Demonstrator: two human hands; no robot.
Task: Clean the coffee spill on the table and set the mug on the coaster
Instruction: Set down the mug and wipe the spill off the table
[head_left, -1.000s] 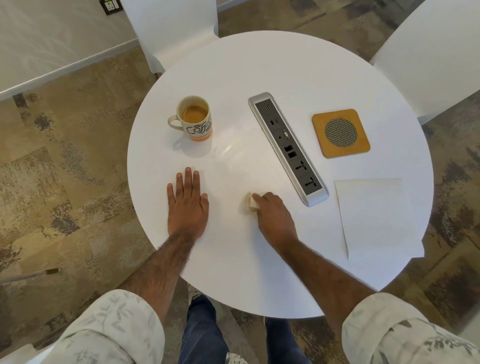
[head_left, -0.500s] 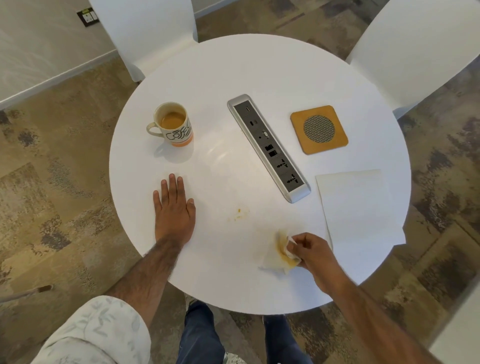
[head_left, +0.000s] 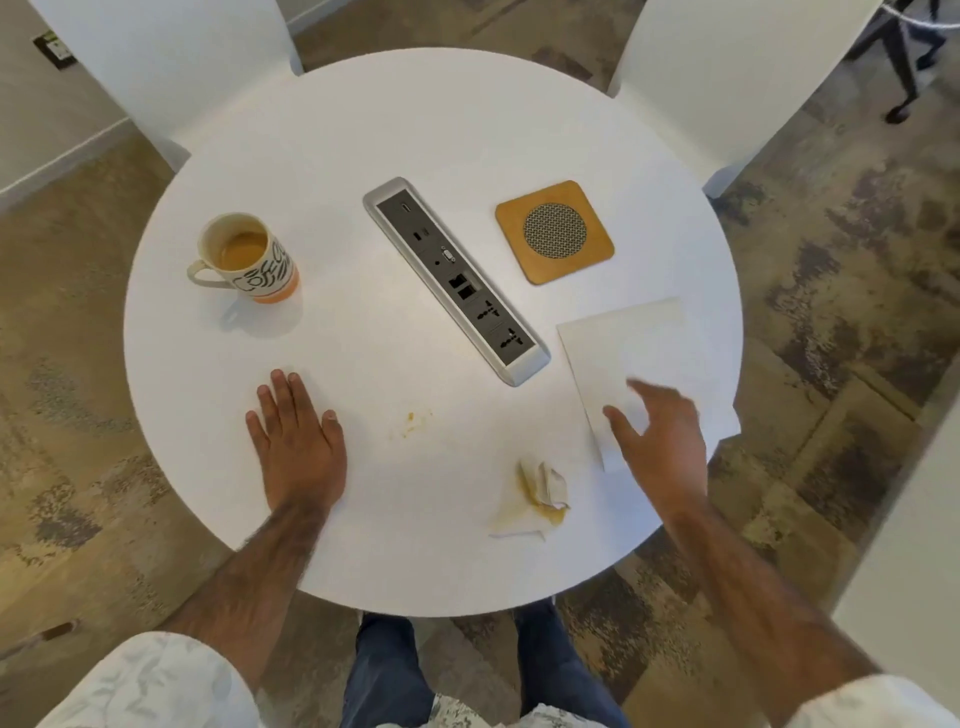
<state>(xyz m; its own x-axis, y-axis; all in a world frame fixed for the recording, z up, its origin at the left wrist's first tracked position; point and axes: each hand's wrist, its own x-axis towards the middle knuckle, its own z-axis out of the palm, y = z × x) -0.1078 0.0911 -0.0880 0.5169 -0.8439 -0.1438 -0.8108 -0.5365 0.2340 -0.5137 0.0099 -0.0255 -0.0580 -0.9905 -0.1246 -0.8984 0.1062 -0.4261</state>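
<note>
A cream mug (head_left: 249, 258) with black lettering and an orange base holds coffee at the table's left. The square orange coaster (head_left: 554, 232) with a mesh centre lies at the right, bare. A small brown coffee smear (head_left: 414, 421) marks the round white table (head_left: 363, 130) near the front. A crumpled, stained tissue (head_left: 537, 493) lies loose near the front edge. My left hand (head_left: 296, 441) rests flat on the table, fingers apart. My right hand (head_left: 660, 441) hovers open over the near corner of a clean white napkin (head_left: 634, 343), holding nothing.
A silver power-socket strip (head_left: 457, 280) runs diagonally across the table's middle, between mug and coaster. White chairs (head_left: 156, 57) stand at the far left and far right (head_left: 737, 67). My legs are under the front edge.
My right hand wiped the spill, carried the stained tissue to the front edge, let it go there, then moved right over the clean napkin. The left hand stayed flat.
</note>
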